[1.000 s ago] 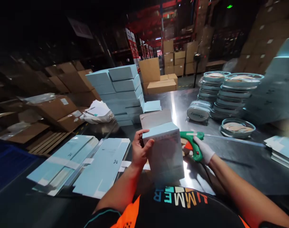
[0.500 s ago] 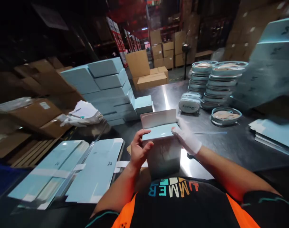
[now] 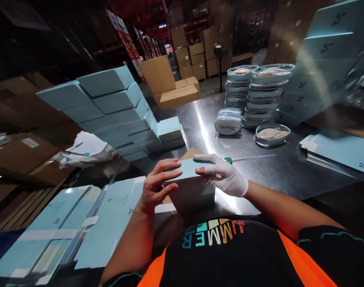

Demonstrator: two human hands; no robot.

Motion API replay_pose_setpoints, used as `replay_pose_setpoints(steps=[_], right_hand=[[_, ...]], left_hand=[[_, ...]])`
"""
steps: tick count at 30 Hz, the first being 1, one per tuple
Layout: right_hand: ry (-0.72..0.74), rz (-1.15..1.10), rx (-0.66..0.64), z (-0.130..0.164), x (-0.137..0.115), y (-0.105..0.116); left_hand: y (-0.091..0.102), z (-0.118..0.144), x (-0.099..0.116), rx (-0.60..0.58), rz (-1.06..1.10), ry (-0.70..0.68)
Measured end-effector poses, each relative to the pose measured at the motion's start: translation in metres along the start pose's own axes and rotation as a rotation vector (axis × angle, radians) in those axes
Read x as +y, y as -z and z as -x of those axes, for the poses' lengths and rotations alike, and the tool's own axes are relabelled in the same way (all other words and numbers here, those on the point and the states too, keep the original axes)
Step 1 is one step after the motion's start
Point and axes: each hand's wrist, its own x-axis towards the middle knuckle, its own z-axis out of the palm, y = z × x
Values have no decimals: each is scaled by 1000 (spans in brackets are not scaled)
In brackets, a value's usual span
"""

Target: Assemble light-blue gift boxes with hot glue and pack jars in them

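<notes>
In front of my chest stands a light blue cardboard box [image 3: 188, 170], its narrow top toward me and its front in shadow. My left hand [image 3: 159, 181] is bare and grips the left end, fingers over the top and thumb at the near edge. On the right end rests my right hand [image 3: 225, 174] in a white glove with a bare thumb tip; its fingers lie across the top and the thumb presses the near edge. No raised flap shows on the box. Just beyond the right hand lies a clear rod with a green end [image 3: 228, 160].
Blue boxes [image 3: 113, 95] are stacked at the left rear. Clear oval cases [image 3: 268, 95] stand in piles at the right rear of the metal table [image 3: 289, 171]. Flat blue cartons [image 3: 107, 223] lie at left, more flat sheets [image 3: 340, 153] at right. A brown carton [image 3: 178, 95] stands behind.
The flap that stood upright at the box's far side is down. My right fingers have moved from the side onto the top. The view has shifted, moving the surroundings leftward.
</notes>
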Motion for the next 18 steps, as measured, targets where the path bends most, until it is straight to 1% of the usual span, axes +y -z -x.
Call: replay_pose_setpoints(steps=[1,3,5,6,8,10,12,13,14,15,16,17,18], right_hand=[[14,9,-2,-2,-1,0],[42,24,-2,-4,-2,0],[75,46,9,-6,-1,0],[99,67,7,-6,0,-1],[157,130,-39,-6,3,-4],[205,186,-129,-6,7,-9],[182,183,-208,-8,16,-7],[125,178,-221,-9,23,-1],[41,196,-204,-11,31,10],[-81,264,-145,-13,41,25],[-222,364,-57,-14,51,46],[-376,505,73,-14,62,69],[-539,670,253,-12,72,95]], left_hand=[[7,-3,1,-36,-13,-40],[18,-9,4,-72,-45,-109],[26,-13,8,-112,-84,-130],[28,-16,11,-150,-126,-121],[26,-23,22,-273,-279,-80],[19,-33,35,-404,-494,-22],[11,-43,47,-493,-654,26],[11,-46,51,-511,-689,42],[13,-49,52,-500,-697,58],[19,-49,51,-443,-681,83],[28,-47,48,-325,-646,115],[38,-42,43,-158,-589,161],[50,-35,36,16,-516,219]])
